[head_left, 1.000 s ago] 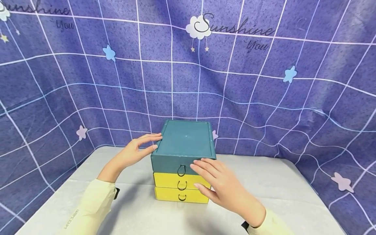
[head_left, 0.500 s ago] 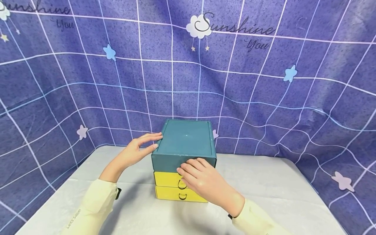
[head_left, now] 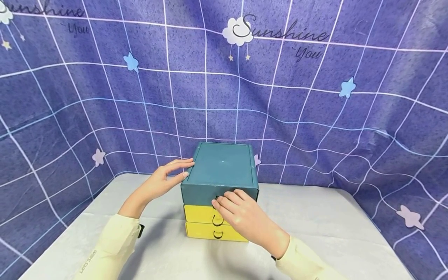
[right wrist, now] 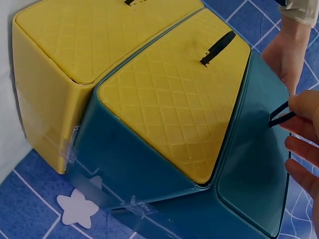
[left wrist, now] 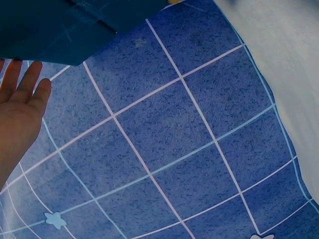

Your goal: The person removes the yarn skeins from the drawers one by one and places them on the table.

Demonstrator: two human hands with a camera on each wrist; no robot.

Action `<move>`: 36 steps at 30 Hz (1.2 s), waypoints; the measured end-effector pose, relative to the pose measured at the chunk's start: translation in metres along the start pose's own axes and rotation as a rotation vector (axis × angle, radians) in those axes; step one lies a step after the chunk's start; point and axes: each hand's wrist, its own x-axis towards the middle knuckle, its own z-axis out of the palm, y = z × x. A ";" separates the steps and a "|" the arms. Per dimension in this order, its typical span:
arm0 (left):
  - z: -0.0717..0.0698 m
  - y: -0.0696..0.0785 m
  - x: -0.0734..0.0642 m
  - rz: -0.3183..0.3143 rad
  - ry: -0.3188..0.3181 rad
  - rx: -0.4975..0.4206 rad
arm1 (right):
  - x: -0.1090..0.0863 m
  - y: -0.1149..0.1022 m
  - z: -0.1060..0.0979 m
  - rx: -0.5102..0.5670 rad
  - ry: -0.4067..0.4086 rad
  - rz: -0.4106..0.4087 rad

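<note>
A small stacked drawer cabinet has a dark teal top (head_left: 222,165), a teal top drawer (right wrist: 251,159) and two yellow drawers (head_left: 200,230) below. Each drawer front carries a black loop handle. My right hand (head_left: 241,216) is at the front of the cabinet. In the right wrist view, its thumb and forefinger pinch the top drawer's loop (right wrist: 282,119), the other fingers beside it. The left hand (head_left: 159,182) rests its fairly straight fingertips against the cabinet's upper left edge. Only part of that hand shows in the left wrist view, below the teal corner. All drawers look closed.
The cabinet stands on a table with a pale cloth (head_left: 308,225). A purple-blue curtain (head_left: 297,105) with grid lines, stars and lettering hangs behind and at both sides. Clear tape (right wrist: 142,205) crosses the cabinet's side.
My right hand has moved left across the top drawer's front, and its fingers have curled onto the loop handle. The left hand has stayed in place.
</note>
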 end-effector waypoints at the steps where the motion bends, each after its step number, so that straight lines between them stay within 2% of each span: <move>1: 0.000 0.000 0.000 0.001 0.000 0.001 | 0.000 0.000 0.000 -0.005 0.002 -0.005; 9: -0.001 0.002 -0.001 0.003 -0.010 0.000 | 0.001 -0.004 -0.005 -0.032 0.056 -0.056; 21: -0.001 -0.001 0.000 0.016 -0.011 0.002 | -0.001 -0.015 -0.018 -0.061 0.083 -0.129; 27: -0.001 0.000 0.000 0.013 -0.006 0.003 | -0.001 -0.019 -0.024 -0.081 0.112 -0.192; 36: 0.000 0.000 0.001 0.015 -0.003 0.008 | -0.001 -0.030 -0.039 -0.047 0.089 -0.230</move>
